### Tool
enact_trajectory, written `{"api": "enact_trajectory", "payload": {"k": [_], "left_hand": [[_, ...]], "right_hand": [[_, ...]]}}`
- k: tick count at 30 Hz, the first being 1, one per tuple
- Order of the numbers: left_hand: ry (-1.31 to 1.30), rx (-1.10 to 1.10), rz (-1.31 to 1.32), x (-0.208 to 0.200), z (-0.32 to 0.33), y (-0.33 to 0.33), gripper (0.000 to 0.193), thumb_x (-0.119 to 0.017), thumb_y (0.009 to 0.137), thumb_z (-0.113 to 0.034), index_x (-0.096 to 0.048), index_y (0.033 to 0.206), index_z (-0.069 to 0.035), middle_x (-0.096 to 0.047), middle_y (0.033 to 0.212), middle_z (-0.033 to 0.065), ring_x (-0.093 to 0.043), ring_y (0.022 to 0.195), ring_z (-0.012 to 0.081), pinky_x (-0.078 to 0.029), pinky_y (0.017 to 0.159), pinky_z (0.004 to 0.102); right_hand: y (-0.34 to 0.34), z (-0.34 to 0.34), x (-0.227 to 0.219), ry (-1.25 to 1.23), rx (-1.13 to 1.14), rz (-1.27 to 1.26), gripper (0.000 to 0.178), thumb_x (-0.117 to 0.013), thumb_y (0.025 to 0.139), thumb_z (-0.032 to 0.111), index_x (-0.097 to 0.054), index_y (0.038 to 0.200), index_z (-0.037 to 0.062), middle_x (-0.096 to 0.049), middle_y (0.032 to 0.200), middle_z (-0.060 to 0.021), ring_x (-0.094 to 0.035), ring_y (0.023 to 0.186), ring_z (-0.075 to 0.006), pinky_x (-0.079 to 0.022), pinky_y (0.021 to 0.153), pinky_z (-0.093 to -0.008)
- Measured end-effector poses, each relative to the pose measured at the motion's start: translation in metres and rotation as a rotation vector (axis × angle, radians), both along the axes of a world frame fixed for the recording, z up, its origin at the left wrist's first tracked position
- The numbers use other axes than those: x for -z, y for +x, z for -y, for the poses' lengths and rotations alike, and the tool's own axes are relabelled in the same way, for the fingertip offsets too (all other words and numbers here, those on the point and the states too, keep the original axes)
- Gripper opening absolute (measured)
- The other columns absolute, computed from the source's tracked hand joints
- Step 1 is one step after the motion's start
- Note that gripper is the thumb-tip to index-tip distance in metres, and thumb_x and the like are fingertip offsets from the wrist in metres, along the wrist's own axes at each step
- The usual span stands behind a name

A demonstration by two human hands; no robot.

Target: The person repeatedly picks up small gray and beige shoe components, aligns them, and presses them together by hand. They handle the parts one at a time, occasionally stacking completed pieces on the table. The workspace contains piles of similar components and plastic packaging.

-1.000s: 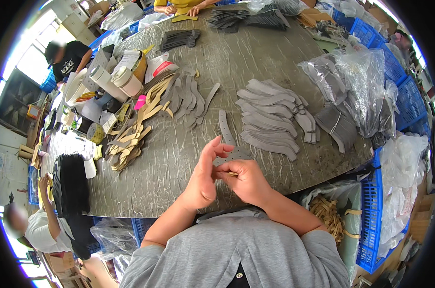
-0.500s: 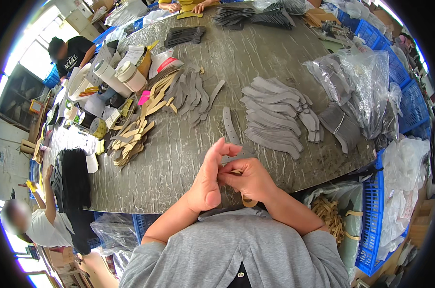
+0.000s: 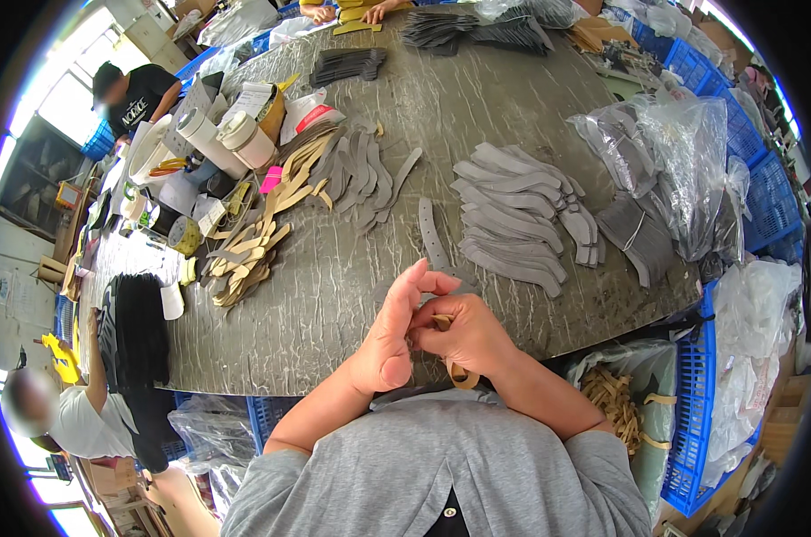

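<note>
The work is looking partway along, as far as I am able to tell. One tan strip [image 3: 463, 374] is hanging in a loop under the right hand [image 3: 463, 336], so this bit is seeming not yet done. More tan strips [image 3: 607, 403] are lying in a bag [image 3: 658, 425] by the worktop [image 3: 334, 345], and a tan pile [image 3: 244, 255] is sitting over on the left, so lots is seeming to be left. Gray strips are lying in a big pile [image 3: 513, 224] on the right and a smaller, messier pile [image 3: 365, 174] near the middle. Which ones are finished, the view is not showing.

The right hand is closing its thumb and fingers on the tan strip, and a bit of it is poking out on top. The left hand [image 3: 396, 331] is standing up mostly open, its fingers bending a little toward the right hand. The two hands are staying very close; whether they are touching, I cannot tell. A gray strip with holes [image 3: 428, 233] is lying just past the fingertips, on the worktop.
</note>
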State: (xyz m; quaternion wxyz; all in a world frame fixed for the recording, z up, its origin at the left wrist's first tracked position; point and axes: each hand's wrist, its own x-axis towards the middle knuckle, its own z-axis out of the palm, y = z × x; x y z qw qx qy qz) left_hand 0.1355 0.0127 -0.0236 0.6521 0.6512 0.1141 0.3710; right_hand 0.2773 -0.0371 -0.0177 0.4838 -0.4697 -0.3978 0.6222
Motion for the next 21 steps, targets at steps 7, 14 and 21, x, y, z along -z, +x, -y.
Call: {"api": "enact_trajectory", "payload": {"k": [7,14,21], "left_hand": [[-0.164,-0.072,0.004,0.000,-0.022,-0.006,0.057,-0.048,0.100,-0.046,-0.049,0.131,0.001,-0.060,0.120,0.0187,-0.057,0.112,0.0230,-0.050,0.092,0.0363],[0.429,-0.226,-0.383,-0.038,-0.036,-0.019,0.020,-0.074,0.085,-0.011,-0.070,0.103,-0.005,-0.069,0.088,0.0077,-0.065,0.074,0.0157,-0.052,0.063,0.0291],[0.676,-0.264,-0.338,-0.025,-0.036,-0.014,0.023,-0.079,0.068,0.003,-0.061,0.080,-0.005,-0.062,0.083,0.0057,-0.061,0.068,0.0180,-0.048,0.056,0.0302]], "right_hand": [[0.004,0.002,0.005,0.076,-0.053,-0.239,0.009,-0.052,0.090,0.007,-0.060,0.088,0.0036,-0.059,0.079,-0.0025,-0.050,0.065,-0.0055,-0.041,0.057,-0.0213],[0.011,-0.003,0.016,0.147,0.053,-0.393,0.012,-0.041,0.092,0.006,-0.053,0.092,0.0063,-0.054,0.095,-0.0010,-0.045,0.069,-0.0036,-0.038,0.059,-0.0204],[0.041,0.015,0.016,0.057,0.324,-0.644,0.011,-0.040,0.089,0.010,-0.050,0.083,0.0095,-0.064,0.090,-0.0113,-0.047,0.063,-0.0127,-0.038,0.053,-0.0254]]}}
